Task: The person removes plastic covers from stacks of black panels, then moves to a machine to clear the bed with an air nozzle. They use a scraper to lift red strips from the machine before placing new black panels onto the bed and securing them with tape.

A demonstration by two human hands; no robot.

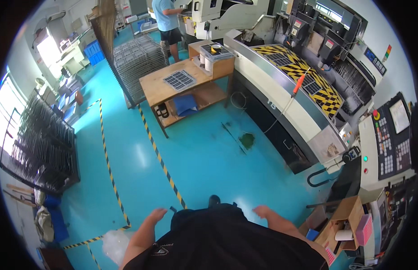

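My left hand (159, 214) hangs beside my body over the blue-green floor (141, 180). It holds nothing, and its small visible fingers look loosely apart. On the other side, my right hand (261, 210) is also held out low, with nothing in it and its fingers loosely extended. Neither hand touches anything. Ahead of me stands a wooden table (204, 75) with a dark grid plate (179, 80) lying flat on it. To its right is a large machine (272, 92), its bed covered in yellow-black striped sheeting with more grid plates (280, 59).
An orange-handled air gun (299, 84) rests on the machine's edge. A control panel (392, 139) is at right, above a wooden box (348, 220). Racks stand at left (42, 139) and beyond the table (137, 58). A co-worker (166, 18) stands at another machine. Striped tape (111, 166) marks the floor.
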